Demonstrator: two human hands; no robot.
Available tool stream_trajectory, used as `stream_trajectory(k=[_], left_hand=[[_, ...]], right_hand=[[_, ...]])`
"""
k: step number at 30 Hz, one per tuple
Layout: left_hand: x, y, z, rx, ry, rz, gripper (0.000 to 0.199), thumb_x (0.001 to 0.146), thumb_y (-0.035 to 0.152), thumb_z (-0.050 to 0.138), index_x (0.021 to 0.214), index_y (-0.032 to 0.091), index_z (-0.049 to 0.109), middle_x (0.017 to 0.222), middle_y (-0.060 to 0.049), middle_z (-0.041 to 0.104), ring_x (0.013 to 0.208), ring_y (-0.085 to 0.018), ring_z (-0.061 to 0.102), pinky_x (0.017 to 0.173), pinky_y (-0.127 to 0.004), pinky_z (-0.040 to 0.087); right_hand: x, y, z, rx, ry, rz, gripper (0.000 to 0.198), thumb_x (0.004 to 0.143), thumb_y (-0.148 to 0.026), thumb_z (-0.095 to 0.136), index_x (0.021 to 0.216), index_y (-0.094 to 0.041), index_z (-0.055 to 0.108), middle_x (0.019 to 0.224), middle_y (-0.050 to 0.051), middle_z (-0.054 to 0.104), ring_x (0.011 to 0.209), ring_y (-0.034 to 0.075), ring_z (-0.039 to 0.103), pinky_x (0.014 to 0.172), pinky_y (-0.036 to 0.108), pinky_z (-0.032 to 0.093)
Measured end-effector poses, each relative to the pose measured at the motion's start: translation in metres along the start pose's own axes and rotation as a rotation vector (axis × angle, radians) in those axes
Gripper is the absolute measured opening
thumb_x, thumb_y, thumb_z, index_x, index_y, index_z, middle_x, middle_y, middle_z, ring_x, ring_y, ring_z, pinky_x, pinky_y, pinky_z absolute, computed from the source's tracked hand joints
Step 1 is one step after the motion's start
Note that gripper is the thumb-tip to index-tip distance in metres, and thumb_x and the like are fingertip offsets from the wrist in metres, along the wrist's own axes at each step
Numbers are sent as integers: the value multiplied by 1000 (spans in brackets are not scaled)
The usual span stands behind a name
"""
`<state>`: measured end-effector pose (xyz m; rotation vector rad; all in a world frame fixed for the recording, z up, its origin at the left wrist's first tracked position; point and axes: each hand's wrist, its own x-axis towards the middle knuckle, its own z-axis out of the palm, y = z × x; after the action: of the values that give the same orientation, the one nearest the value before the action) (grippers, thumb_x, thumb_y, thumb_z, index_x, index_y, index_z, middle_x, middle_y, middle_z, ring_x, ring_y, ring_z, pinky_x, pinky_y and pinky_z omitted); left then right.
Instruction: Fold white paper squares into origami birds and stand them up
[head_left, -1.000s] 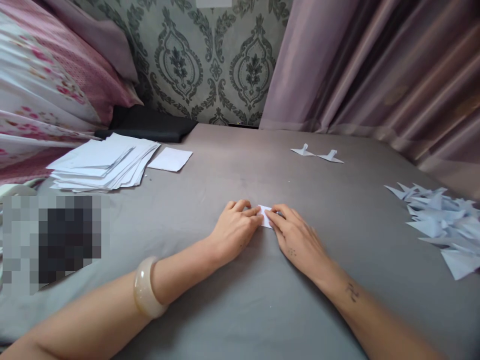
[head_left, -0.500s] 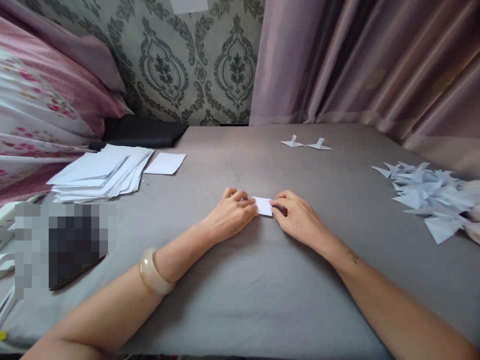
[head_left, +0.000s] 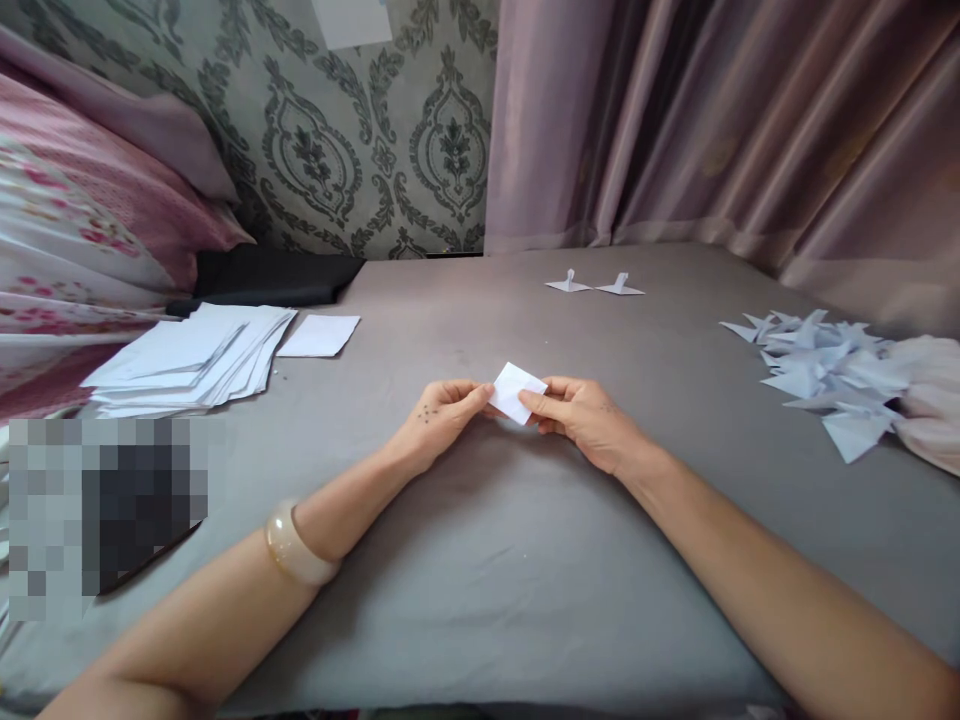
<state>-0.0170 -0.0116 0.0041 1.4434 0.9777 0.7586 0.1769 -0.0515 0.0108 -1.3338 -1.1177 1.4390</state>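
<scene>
A small square of folded white paper [head_left: 513, 390] is held between my two hands, turned like a diamond and raised slightly over the grey cloth. My left hand [head_left: 448, 412] pinches its left corner between thumb and fingers. On the other side, my right hand [head_left: 581, 412] grips the right part, its thumb lying on top and the fingers underneath. A pale bangle [head_left: 296, 545] circles my left wrist. The paper's underside is hidden.
White sheets [head_left: 180, 355] are stacked at the left, with a single square sheet [head_left: 321, 336] beside them. Two folded paper pieces [head_left: 620, 285] stand at the back. Several more lie heaped [head_left: 825, 365] at the right. A blurred dark object [head_left: 142, 515] lies at the near left.
The folded paper has been lifted from the cloth and turned to a diamond. Both hands have rotated, from pressing it down to pinching it. The view has shifted slightly.
</scene>
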Motion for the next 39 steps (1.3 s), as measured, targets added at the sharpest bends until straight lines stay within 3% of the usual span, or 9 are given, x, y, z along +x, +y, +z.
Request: stream_trajectory(k=[5,10,17,21,28,35,37,39], left_hand=[[-4,3,-2,-11,-139,-27,46,88,51,48,76,14,74,82,-7,72,81,-18,60,78,-28,40],[-6,5,-4,-9,-180,-106,34,79,48,64,76,16,74,84,-6,73,80,-17,60,79,-28,40],[-2,-1,-4,-171,-224,-58,29,83,41,63,81,15,75,87,-7,73,88,-18,63,89,-30,42],[-2,-2,-3,-230,-257,-30,28,86,39,60,85,15,75,89,-8,74,89,-19,65,94,-33,43],[-2,-2,-2,-195,-211,-55,30,83,42,61,81,16,75,87,-9,74,91,-21,65,92,-34,44],[-1,1,-5,-209,-122,-94,20,70,36,76,77,17,72,81,-4,72,74,-15,63,74,-28,47],[-1,2,-4,-135,-98,-62,21,72,38,74,77,17,72,80,-4,72,73,-15,63,73,-28,47],[-2,2,-3,49,-25,43,22,76,39,70,79,18,72,80,-4,71,72,-15,61,71,-28,46]], right_hand=[[-2,-1,1,44,-26,35,29,65,-40,77,81,-16,70,76,3,66,67,11,55,61,26,40],[-4,-4,0,58,-41,40,27,65,-39,78,78,-16,69,70,1,62,65,10,53,62,26,40],[-7,-3,1,10,-135,12,37,70,-43,74,97,-17,70,93,7,69,84,16,59,70,28,43],[-8,-2,5,-12,-128,12,38,71,-44,73,97,-16,71,92,8,71,85,17,61,69,28,43],[-5,-1,3,-33,-83,-28,35,68,-42,75,91,-16,72,88,6,71,77,15,60,70,28,44],[-6,-5,-2,-80,-98,-25,21,69,-33,73,84,-18,70,75,0,66,70,12,56,71,27,42],[-6,-6,-1,-134,-121,-58,23,72,-32,71,90,-19,69,81,1,67,76,14,59,74,29,43],[-4,-6,-1,-255,-61,-164,29,71,-31,71,99,-22,67,91,2,67,83,16,59,76,30,44]])
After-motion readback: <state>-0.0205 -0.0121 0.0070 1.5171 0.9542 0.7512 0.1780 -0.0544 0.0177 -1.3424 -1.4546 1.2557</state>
